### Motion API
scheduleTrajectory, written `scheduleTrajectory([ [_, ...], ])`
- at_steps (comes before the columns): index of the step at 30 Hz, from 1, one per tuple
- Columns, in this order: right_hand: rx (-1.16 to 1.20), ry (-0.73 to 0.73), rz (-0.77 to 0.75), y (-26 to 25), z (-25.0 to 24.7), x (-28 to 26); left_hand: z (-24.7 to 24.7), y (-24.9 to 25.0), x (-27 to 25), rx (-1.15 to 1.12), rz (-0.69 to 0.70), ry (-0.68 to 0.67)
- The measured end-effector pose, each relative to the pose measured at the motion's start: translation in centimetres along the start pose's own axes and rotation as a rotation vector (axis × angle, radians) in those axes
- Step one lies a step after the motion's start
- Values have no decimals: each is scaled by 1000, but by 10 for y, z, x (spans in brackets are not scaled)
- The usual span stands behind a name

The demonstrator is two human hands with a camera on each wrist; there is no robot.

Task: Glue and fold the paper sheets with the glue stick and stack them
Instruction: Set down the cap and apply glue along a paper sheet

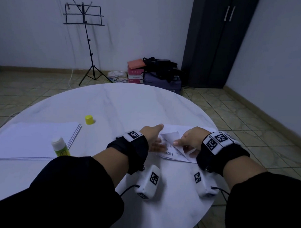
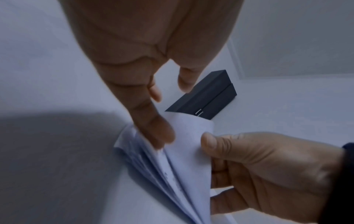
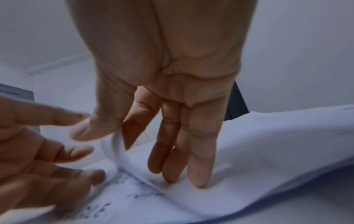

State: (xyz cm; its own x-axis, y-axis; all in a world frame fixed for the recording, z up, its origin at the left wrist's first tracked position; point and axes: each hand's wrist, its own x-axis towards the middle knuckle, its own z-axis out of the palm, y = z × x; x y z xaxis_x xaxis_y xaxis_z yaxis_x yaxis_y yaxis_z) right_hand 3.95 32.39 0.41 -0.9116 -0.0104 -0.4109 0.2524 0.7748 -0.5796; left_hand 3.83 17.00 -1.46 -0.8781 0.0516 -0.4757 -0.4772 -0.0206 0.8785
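1. Dark sleeves (image 1: 75,185) reach in from the near edge over a round white table (image 1: 122,103), each wrist wrapped in a black band with a white marker tag.
2. On the near left, a glue stick (image 1: 60,147) stands upright with its cap off, on the near right corner of a flat stack of blank paper sheets (image 1: 30,138).
3. To the right, a printed sheet (image 1: 172,151) lies on the table between both hands.
4. His or her right hand (image 1: 191,140) pinches the sheet's near corner between thumb and forefinger and curls it up and over; the other three fingers (image 3: 199,174) stretch down straight, tips pressing the paper.
5. Just left of it, the left hand (image 1: 152,136) rests with fingers extended and spread on the sheet's left part, gripping nothing.
6. Farther left, beyond the blank stack, the yellow cap (image 1: 89,119) sits by itself on the table.
7. Against the far wall stand a music stand (image 1: 84,14) and a dark cabinet (image 1: 217,40).
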Motion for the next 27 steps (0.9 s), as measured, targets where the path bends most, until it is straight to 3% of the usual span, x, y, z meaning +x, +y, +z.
scheduleTrajectory([
  [8, -39, 12, -57, 0, 6, -16, 13, -2, 3, 34, 3, -82],
  [13, -60, 88, -192, -1, 12, -31, 12, 3, 7, 2, -14, -61],
  [16, -44, 12, -237, -3, 17, -42, 12, 2, 8, -41, -17, -62],
  [22, -563, -41, -177, 7, 28, -36, 12, -2, 14, -71, -10, -64],
  [27, -698, -80, -26, 19, 14, -31, -1, -4, 13, 47, 36, -5],
])
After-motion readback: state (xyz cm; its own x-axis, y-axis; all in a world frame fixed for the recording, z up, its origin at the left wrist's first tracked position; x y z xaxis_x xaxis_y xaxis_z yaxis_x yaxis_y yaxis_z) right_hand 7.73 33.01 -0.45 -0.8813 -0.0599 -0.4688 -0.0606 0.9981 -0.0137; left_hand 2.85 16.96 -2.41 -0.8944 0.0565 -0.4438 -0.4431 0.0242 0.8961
